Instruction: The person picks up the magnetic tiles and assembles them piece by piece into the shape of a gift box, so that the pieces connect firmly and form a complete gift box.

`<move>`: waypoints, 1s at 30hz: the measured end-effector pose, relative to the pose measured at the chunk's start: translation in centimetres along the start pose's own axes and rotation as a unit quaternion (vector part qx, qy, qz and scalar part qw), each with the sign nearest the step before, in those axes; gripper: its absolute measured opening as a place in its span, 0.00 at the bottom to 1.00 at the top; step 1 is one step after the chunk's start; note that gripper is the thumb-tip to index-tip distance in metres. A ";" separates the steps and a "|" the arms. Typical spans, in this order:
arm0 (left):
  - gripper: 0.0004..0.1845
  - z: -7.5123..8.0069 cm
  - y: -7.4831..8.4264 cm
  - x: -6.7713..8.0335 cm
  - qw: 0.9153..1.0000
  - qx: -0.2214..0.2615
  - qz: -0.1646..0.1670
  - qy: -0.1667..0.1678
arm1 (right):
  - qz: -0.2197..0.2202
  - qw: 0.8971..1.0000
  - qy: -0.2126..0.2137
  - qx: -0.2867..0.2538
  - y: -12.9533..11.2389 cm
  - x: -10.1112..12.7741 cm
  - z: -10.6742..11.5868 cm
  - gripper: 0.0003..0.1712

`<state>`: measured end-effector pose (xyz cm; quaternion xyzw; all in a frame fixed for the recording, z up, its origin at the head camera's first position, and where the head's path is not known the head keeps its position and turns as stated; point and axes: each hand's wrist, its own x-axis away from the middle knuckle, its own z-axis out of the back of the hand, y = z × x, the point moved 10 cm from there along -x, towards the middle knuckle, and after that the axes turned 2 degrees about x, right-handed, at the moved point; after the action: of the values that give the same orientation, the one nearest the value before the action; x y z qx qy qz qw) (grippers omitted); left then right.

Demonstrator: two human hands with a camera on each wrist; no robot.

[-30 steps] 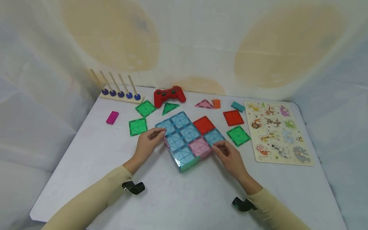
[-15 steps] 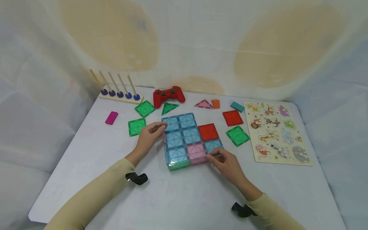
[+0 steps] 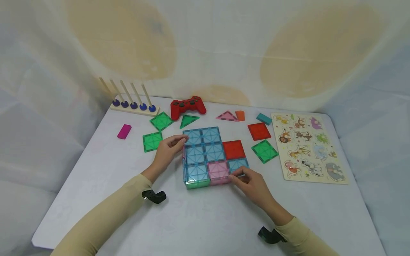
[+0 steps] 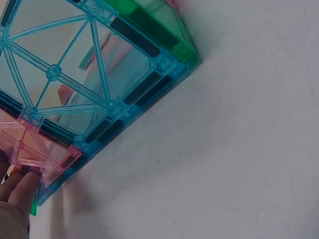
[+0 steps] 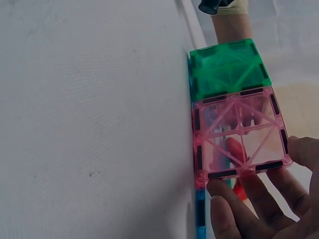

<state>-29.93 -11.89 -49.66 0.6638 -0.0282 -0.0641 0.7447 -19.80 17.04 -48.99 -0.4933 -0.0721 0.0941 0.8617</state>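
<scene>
A low box of clear magnetic tiles (image 3: 205, 154) sits mid-table, its top mostly blue with one pink square. Its front side shows an upright green tile (image 5: 230, 69) and an upright pink tile (image 5: 239, 134). My left hand (image 3: 166, 151) holds the box's far left side; its fingers (image 4: 22, 191) reach a pink side tile in the left wrist view. At the front right corner my right hand (image 3: 251, 183) grips the box by the pink tile, thumb on the top edge and fingers at its side. A red tile (image 3: 234, 149) and a blue tile (image 3: 237, 163) adjoin the box's right side.
Loose green tiles (image 3: 153, 141), a red controller (image 3: 188, 107) and a peg stand (image 3: 134, 109) lie behind and left. Right of the box are another green tile (image 3: 264, 151), a red tile (image 3: 259, 131) and an animal puzzle board (image 3: 309, 147). A magenta block (image 3: 124, 131) lies far left.
The tile box has turned counterclockwise, so its front side now faces me more squarely. Both hands moved with it, the right hand slightly nearer and to the left.
</scene>
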 end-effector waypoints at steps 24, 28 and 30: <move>0.25 2.4 -1.6 -3.4 0.978 -0.204 0.046 0.006 | -0.063 0.991 0.016 0.114 4.2 -2.0 3.8 0.37; 0.24 1.9 -1.4 -4.0 0.974 -0.223 0.047 -0.012 | -0.075 0.989 -0.004 0.128 4.6 -2.2 3.4 0.41; 0.25 1.8 -1.4 -4.2 0.973 -0.224 0.048 -0.018 | -0.078 0.987 -0.013 0.138 4.7 -2.2 3.2 0.43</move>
<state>-34.37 -13.21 -50.64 0.4766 -0.0577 -0.0450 0.8760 -23.10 21.55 -51.50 -0.3616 -0.1077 0.0423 0.9251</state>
